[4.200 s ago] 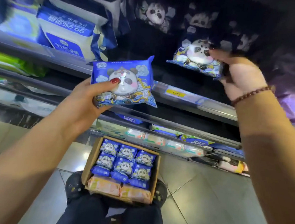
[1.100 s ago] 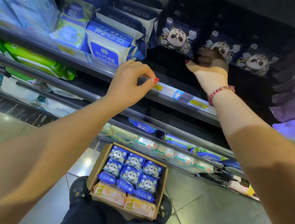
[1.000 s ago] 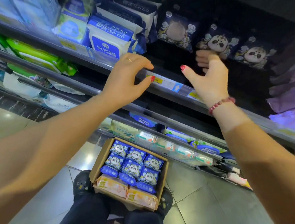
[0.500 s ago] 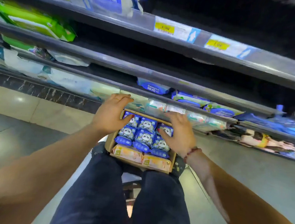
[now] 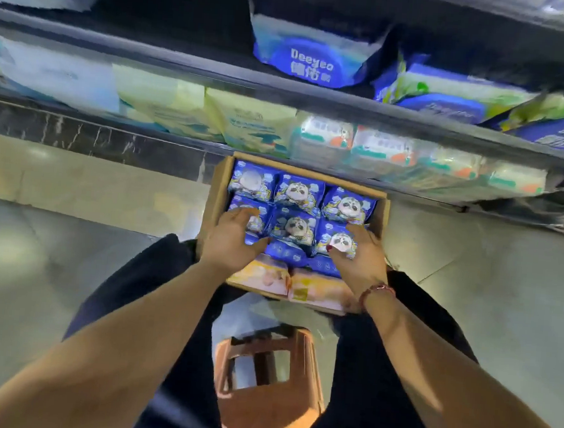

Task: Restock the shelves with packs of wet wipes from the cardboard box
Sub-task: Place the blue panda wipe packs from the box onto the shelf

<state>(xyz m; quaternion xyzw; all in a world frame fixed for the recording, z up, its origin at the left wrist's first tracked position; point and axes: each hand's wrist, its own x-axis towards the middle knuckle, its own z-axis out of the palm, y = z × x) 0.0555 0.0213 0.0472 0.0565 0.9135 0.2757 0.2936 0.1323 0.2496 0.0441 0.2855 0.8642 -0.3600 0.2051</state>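
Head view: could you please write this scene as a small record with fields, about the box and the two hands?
box: cardboard box, open, at the foot of the shelves
contents: blue panda packs; peach packs in the near row
left hand: grips the left panda pack
right hand: grips the right panda pack
seat: brown stool under the person

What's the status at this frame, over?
Left hand grips left-column panda pack; right hand grips right-column panda pack. Both packs in cardboard box, not yet lifted. Nothing blocking the way up.
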